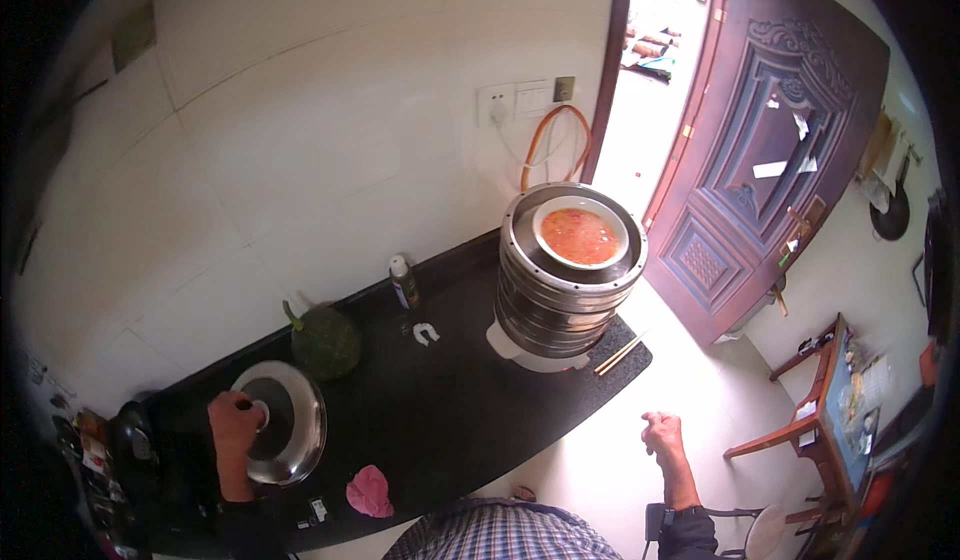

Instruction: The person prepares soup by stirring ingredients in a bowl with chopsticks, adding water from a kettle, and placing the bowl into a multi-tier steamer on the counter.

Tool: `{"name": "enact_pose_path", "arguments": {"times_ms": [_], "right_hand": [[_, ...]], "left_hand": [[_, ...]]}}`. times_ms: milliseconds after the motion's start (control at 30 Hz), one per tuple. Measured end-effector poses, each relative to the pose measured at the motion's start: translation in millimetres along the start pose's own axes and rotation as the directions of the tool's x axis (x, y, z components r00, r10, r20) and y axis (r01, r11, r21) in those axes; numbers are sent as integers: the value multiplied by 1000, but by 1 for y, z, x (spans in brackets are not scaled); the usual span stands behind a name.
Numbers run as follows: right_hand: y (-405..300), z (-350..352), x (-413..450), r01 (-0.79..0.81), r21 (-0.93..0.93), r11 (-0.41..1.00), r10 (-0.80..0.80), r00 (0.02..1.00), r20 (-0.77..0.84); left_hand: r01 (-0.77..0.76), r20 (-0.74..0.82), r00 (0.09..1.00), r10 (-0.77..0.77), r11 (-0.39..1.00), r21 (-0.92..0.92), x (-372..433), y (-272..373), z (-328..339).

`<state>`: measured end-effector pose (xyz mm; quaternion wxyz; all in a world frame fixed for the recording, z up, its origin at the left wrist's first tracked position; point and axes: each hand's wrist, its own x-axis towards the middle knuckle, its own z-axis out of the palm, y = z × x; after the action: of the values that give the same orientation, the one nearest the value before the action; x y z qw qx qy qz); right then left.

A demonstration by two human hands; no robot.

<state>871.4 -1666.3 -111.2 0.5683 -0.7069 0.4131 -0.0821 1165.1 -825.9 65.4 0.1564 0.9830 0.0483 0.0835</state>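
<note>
My left hand [235,426] grips the knob of a round steel pot lid with a glass centre [306,426], held over the left part of the black countertop. My right hand [663,435] is out over the floor, its fingers curled; nothing can be made out in it. Before me stands a tiered steel steamer [553,312] on a white base. A white bowl of reddish soup or sauce [579,237] sits in its uncovered top. Two chopsticks [619,353] lie to the right of the base.
Behind the lid sits a green gourd or squash [327,342]. A spray can [404,282] stands near the wall, beside a white curved object [426,333]. A pink cloth [370,491] lies at the front edge. A wooden door [772,147] stands open; a table [832,410] is at right.
</note>
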Motion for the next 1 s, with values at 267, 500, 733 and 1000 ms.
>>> {"name": "enact_pose_path", "arguments": {"times_ms": [267, 500, 733, 1000], "right_hand": [[20, 22, 14, -18, 183, 983, 6, 998, 66], [125, -47, -25, -159, 239, 958, 177, 983, -56], [281, -76, -62, -354, 449, 821, 474, 860, -188], [346, -63, -61, -386, 579, 718, 561, 814, -152]], "left_hand": [[-297, -39, 946, 323, 809, -507, 85, 294, -100], [-685, -124, 671, 731, 546, -482, 140, 554, -36], [-736, -15, 589, 808, 528, -425, 133, 638, -11], [-777, 11, 570, 821, 544, -317, 142, 653, 16]]}}
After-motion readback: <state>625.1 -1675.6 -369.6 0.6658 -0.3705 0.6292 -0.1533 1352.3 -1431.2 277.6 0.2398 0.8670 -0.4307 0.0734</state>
